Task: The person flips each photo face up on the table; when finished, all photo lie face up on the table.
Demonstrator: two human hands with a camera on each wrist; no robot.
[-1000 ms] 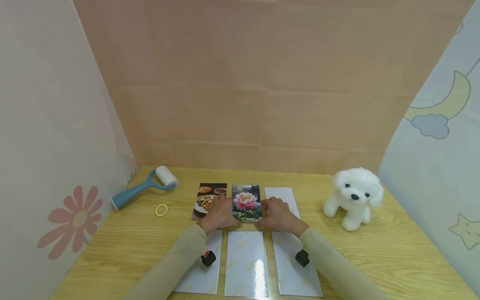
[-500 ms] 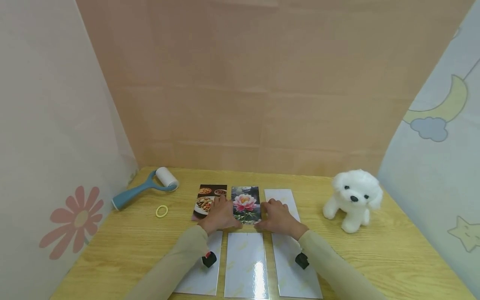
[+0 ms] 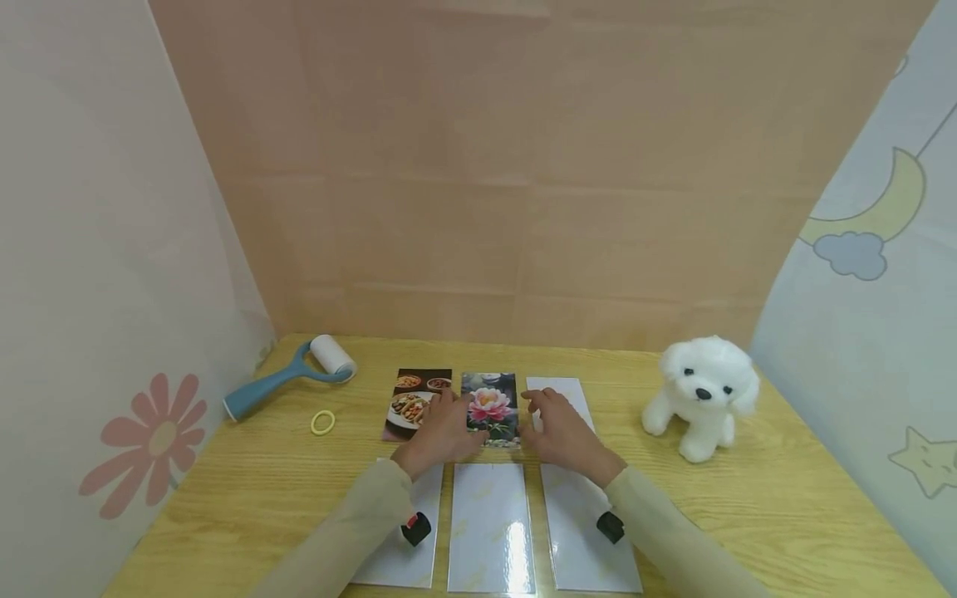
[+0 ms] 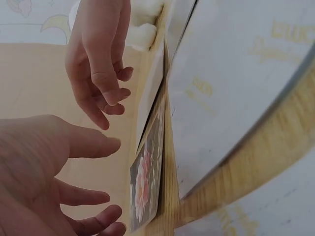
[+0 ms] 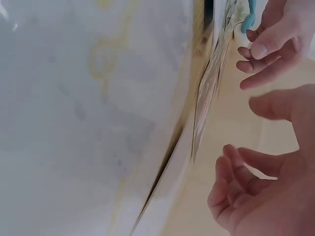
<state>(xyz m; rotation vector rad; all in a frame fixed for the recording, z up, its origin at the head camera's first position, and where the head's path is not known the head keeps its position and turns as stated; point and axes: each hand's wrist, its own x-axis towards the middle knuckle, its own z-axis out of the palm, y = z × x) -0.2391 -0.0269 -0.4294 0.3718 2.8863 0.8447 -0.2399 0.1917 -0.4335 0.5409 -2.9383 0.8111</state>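
Observation:
A picture card with a pink flower [image 3: 489, 403] lies flat at the middle of the back row, with a food picture card [image 3: 414, 404] to its left and a white panel [image 3: 572, 387] to its right. My left hand [image 3: 443, 430] is over the near left side of the flower card and partly covers the food card. On the other side, my right hand [image 3: 566, 432] hovers over the white panel's near part. Both wrist views show the fingers spread and loosely bent, apart from the cards and holding nothing.
Nearer to me lie three glossy white panels: left [image 3: 404, 556], middle [image 3: 489, 523] and right [image 3: 591, 556]. A blue-handled roller [image 3: 272, 384] and a yellow ring [image 3: 323, 423] are at the left. A white toy dog [image 3: 703, 394] sits at the right.
Both hands have come away from the flower card's sides. The right hand has shifted slightly right, and the card stays in place.

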